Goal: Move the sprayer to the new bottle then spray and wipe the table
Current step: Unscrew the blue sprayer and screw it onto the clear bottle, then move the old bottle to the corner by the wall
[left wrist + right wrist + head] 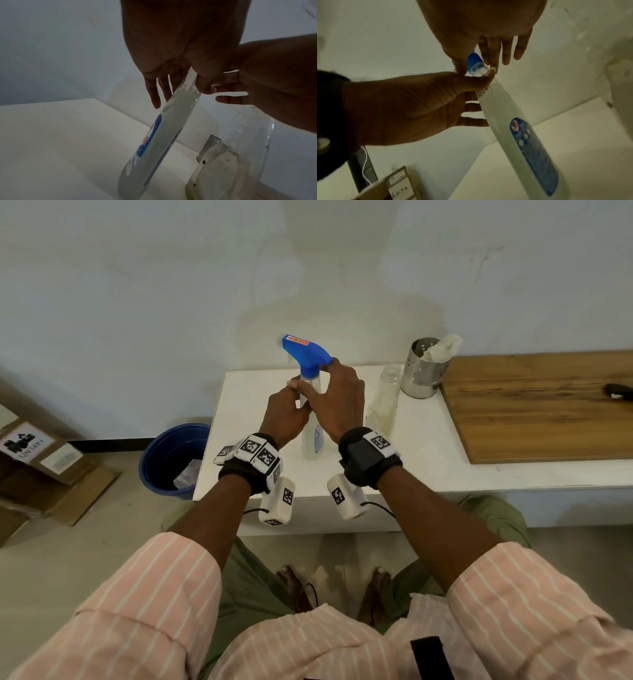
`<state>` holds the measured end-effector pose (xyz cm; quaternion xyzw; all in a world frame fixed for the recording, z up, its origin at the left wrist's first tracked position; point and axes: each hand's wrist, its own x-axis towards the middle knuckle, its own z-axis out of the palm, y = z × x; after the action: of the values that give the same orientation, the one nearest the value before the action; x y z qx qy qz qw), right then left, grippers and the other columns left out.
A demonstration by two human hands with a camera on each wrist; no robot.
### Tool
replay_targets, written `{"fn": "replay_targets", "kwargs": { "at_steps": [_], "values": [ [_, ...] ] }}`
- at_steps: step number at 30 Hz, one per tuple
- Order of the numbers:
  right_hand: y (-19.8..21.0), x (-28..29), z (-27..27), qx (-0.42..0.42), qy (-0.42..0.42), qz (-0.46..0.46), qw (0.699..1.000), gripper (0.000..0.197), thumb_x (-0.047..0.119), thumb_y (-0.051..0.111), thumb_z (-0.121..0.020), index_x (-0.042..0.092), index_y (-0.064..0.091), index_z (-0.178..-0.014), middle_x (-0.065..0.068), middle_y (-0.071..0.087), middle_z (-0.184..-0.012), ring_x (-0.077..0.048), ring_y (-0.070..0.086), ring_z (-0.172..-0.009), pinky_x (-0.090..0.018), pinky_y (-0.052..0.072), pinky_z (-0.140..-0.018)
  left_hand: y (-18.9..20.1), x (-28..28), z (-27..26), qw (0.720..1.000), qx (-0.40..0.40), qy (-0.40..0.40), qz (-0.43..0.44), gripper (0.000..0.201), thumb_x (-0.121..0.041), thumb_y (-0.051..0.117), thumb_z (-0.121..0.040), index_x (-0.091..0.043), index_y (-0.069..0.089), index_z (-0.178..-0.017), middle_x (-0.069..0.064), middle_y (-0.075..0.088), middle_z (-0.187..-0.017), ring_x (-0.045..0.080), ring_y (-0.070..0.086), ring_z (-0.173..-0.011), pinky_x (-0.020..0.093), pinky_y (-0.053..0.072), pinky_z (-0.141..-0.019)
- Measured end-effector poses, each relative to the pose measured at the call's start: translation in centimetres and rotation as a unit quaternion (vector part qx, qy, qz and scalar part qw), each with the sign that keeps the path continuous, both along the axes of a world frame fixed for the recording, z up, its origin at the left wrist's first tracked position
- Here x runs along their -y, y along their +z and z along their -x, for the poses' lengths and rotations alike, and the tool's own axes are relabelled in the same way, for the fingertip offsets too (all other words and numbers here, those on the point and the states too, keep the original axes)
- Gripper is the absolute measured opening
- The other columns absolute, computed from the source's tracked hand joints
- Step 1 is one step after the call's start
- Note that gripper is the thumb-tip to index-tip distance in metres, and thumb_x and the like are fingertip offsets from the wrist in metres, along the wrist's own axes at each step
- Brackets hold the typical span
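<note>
1. Sprayer, blue plastic trigger head (306, 350), sits on the full, labelled clear bottle (313, 436) standing on the white table (445, 446).
2. Left hand (286, 414) clamps the neck against rotation.
3. Right hand (339, 402) pinches the collar, probably to tighten it.

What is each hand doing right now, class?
Left hand: holds the bottle at its neck.
Right hand: pinches the blue sprayer at its collar.

My head view is evenly lit, soft shadows on the white rectangular tabletop (445, 446); edges bow toward 3 and 9 o'clock. Both wrist views dim, grainy; backlit palms dark, pale plastic bottle (154, 142) slightly soft.
</note>
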<state>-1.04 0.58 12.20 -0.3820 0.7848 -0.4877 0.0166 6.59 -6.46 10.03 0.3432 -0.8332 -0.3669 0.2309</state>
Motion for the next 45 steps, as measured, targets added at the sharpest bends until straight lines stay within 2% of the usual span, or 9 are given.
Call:
{"fn": "replay_targets", "kwargs": {
  "at_steps": [7, 12, 17, 24, 31, 35, 38, 41, 45],
  "values": [
    [-0.7, -3.4, 2.3, -0.251, -0.174, 0.007, 0.952, 0.051, 0.043, 0.070, -0.076, 0.014, 0.060, -0.118, -0.002, 0.063, -0.123, -0.023, 0.058, -0.111, -0.040, 0.041, -0.091, -0.6, -0.8, 1.0, 0.997, -0.014, 0.056, -0.044, 0.060, -0.044, 0.069, -0.080, -0.010, 0.049, -0.125, 0.003, 0.064, -0.117, 0.018, 0.059, -0.101, 0.023, 0.042, -0.084],
    [-0.1, -4.3, 4.4, -0.148, -0.293, -0.105, 0.939, 0.064, 0.048, 0.062, -0.081, 0.014, 0.046, -0.132, -0.008, 0.049, -0.138, -0.028, 0.047, -0.123, -0.044, 0.036, -0.094, -1.1, -0.9, 1.5, 0.996, 0.019, 0.078, -0.030, 0.067, -0.051, 0.070, -0.077, -0.009, 0.046, -0.124, 0.004, 0.063, -0.113, 0.016, 0.056, -0.092, 0.024, 0.041, -0.079],
    [-1.0, -5.1, 4.8, -0.112, -0.220, -0.150, 0.957, 0.042, 0.043, 0.047, -0.095, 0.011, 0.050, -0.121, -0.009, 0.065, -0.115, -0.031, 0.055, -0.105, -0.043, 0.039, -0.087, -1.6, -0.7, 0.7, 0.996, 0.011, 0.067, -0.053, 0.072, -0.049, 0.075, -0.073, -0.011, 0.047, -0.126, 0.003, 0.061, -0.121, 0.021, 0.059, -0.108, 0.024, 0.043, -0.084],
    [1.8, -5.8, 0.4, -0.143, -0.066, -0.204, 0.966, 0.042, 0.049, 0.057, -0.089, 0.012, 0.055, -0.111, -0.004, 0.067, -0.098, -0.024, 0.058, -0.083, -0.030, 0.035, -0.067, -2.5, 1.9, -3.0, 0.994, 0.093, 0.025, -0.042, 0.102, -0.049, 0.085, -0.058, -0.011, 0.039, -0.141, 0.003, 0.050, -0.142, 0.018, 0.048, -0.130, 0.031, 0.038, -0.107],
    [4.3, -3.0, -4.7, -0.080, 0.166, -0.191, 0.964, 0.038, 0.042, 0.063, -0.087, 0.014, 0.056, -0.112, -0.003, 0.066, -0.098, -0.020, 0.059, -0.086, -0.029, 0.044, -0.074, -6.3, 7.4, -6.1, 0.957, 0.281, 0.052, -0.039, 0.076, -0.047, 0.071, -0.078, -0.008, 0.044, -0.138, 0.012, 0.052, -0.139, 0.028, 0.048, -0.129, 0.035, 0.037, -0.104],
    [4.1, 2.4, -6.4, -0.034, 0.186, -0.108, 0.976, 0.030, 0.027, 0.063, -0.090, 0.008, 0.053, -0.111, -0.008, 0.065, -0.101, -0.023, 0.060, -0.091, -0.037, 0.049, -0.081, -8.0, 10.4, -7.2, 0.945, 0.310, 0.093, -0.040, 0.050, -0.027, 0.052, -0.094, -0.007, 0.043, -0.139, 0.017, 0.052, -0.138, 0.034, 0.050, -0.125, 0.040, 0.040, -0.104],
    [3.3, 7.6, -6.7, -0.041, 0.160, -0.107, 0.980, 0.027, 0.014, 0.061, -0.090, 0.010, 0.050, -0.115, -0.012, 0.056, -0.105, -0.027, 0.059, -0.089, -0.033, 0.047, -0.075, -9.3, 12.5, -7.3, 0.931, 0.351, 0.080, -0.055, 0.082, -0.048, 0.064, -0.081, -0.009, 0.032, -0.145, 0.018, 0.040, -0.147, 0.034, 0.042, -0.133, 0.043, 0.038, -0.108],
    [2.4, 12.7, -6.3, -0.022, 0.131, -0.092, 0.987, 0.028, 0.003, 0.058, -0.089, 0.010, 0.051, -0.116, -0.012, 0.052, -0.109, -0.025, 0.059, -0.092, -0.023, 0.039, -0.070, -10.0, 14.0, -7.4, 0.901, 0.429, 0.029, -0.064, 0.129, -0.051, 0.081, -0.063, -0.001, 0.001, -0.151, 0.022, 0.000, -0.159, 0.035, 0.007, -0.148, 0.045, 0.018, -0.120],
    [1.4, 19.8, -5.2, -0.005, 0.097, -0.084, 0.992, 0.037, -0.003, 0.054, -0.087, 0.006, 0.048, -0.123, -0.012, 0.054, -0.118, -0.027, 0.059, -0.102, -0.021, 0.034, -0.075, -10.0, 16.3, -6.7, 0.888, 0.456, 0.001, -0.066, 0.141, -0.052, 0.083, -0.059, 0.004, -0.010, -0.149, 0.025, -0.015, -0.157, 0.037, -0.009, -0.148, 0.048, 0.013, -0.121]
  ]
}}
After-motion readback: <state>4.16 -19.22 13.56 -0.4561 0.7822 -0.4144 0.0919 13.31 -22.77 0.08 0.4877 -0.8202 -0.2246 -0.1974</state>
